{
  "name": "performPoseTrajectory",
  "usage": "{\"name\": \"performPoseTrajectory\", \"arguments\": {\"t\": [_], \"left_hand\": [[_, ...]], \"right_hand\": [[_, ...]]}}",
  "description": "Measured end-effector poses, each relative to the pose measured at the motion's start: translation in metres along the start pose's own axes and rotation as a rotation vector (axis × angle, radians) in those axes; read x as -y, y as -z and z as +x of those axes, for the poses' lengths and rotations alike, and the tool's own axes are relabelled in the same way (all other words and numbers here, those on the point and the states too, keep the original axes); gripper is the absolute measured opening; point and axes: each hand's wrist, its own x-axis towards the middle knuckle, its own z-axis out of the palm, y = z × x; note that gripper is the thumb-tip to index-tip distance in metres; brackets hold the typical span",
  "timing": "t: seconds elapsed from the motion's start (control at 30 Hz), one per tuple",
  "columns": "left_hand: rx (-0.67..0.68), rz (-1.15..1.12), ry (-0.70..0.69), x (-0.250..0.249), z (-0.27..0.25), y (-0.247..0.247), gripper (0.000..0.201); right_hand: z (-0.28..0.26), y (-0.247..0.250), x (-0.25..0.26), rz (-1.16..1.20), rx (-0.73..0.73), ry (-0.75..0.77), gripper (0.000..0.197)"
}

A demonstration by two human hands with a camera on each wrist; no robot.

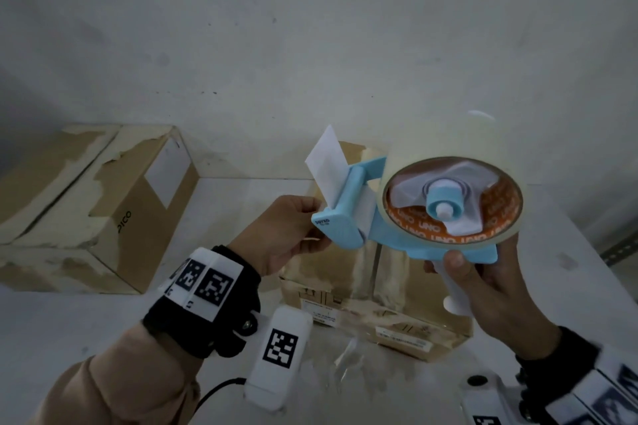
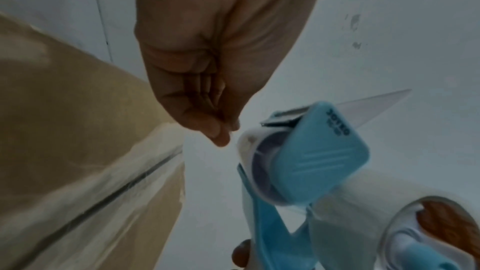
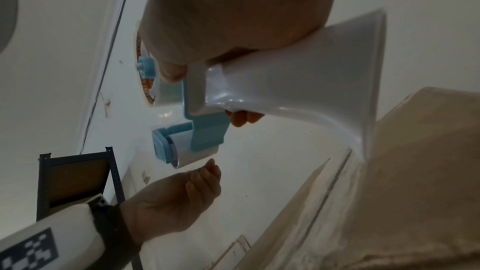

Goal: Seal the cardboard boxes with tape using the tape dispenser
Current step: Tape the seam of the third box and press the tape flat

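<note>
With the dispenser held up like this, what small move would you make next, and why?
Probably pinch the tape end at the roller and pull a short tail free. The right hand grips the dispenser above the box, and the left hand has its fingertips at the roller, with no tail visibly drawn out.

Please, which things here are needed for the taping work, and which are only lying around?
For the job:
- tape dispenser, held by right hand
- left hand at its front end
- box under it
- second box

Lying about:
- white tagged device on the table
- dark shelf rack
</note>
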Motion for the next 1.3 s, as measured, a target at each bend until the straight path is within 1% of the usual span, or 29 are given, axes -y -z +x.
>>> {"name": "performPoseTrajectory", "arguments": {"t": [0.07,0.1,0.2,0.23,0.3,0.37,0.43,0.53,0.6,0.77,0.9,1.0,1.1,1.3], "left_hand": [[-0.003,0.027,-0.011,0.0,-0.002,0.001,0.034],[-0.008,0.042,-0.022,0.001,-0.003,0.001,0.039],[-0.05,0.065,-0.045,0.005,-0.008,0.004,0.068],[-0.054,0.088,-0.052,0.008,-0.009,0.005,0.067],[-0.055,0.139,-0.075,0.014,-0.015,0.005,0.046],[-0.072,0.157,-0.088,0.02,-0.02,0.006,0.039],[-0.136,0.158,-0.083,0.026,-0.021,0.011,0.033],[-0.304,0.125,-0.047,0.035,-0.021,0.033,0.02],[-0.306,0.116,-0.015,0.041,-0.022,0.044,0.015],[-0.28,0.151,0.046,0.051,-0.02,0.05,0.018],[-0.307,0.193,0.072,0.056,-0.017,0.056,0.019],[-0.335,0.212,0.063,0.058,-0.014,0.058,0.02],[-0.368,0.226,0.043,0.062,-0.011,0.06,0.02],[-0.374,0.227,0.078,0.071,-0.005,0.064,0.02]], "right_hand": [[0.003,-0.003,0.003,-0.012,0.003,-0.004,0.086],[0.003,-0.005,0.005,-0.028,0.003,-0.01,0.082],[0.002,-0.008,0.011,-0.068,0.011,-0.031,0.065],[0.002,-0.01,0.013,-0.072,0.019,-0.044,0.062],[0.002,-0.013,0.014,-0.085,0.037,-0.059,0.058],[0.003,-0.016,0.014,-0.105,0.061,-0.058,0.061],[0.002,-0.014,0.014,-0.164,0.082,-0.062,0.064],[-0.002,0.004,0.019,-0.275,0.075,-0.1,0.061],[-0.005,0.016,0.022,-0.289,0.083,-0.125,0.061],[0.001,0.006,0.028,-0.337,0.211,-0.187,0.067],[0.006,-0.001,0.025,-0.435,0.237,-0.267,0.078],[0.007,-0.01,0.02,-0.476,0.255,-0.303,0.079],[0.007,-0.017,0.017,-0.487,0.236,-0.319,0.078],[0.005,-0.023,0.014,-0.488,0.254,-0.351,0.078]]}}
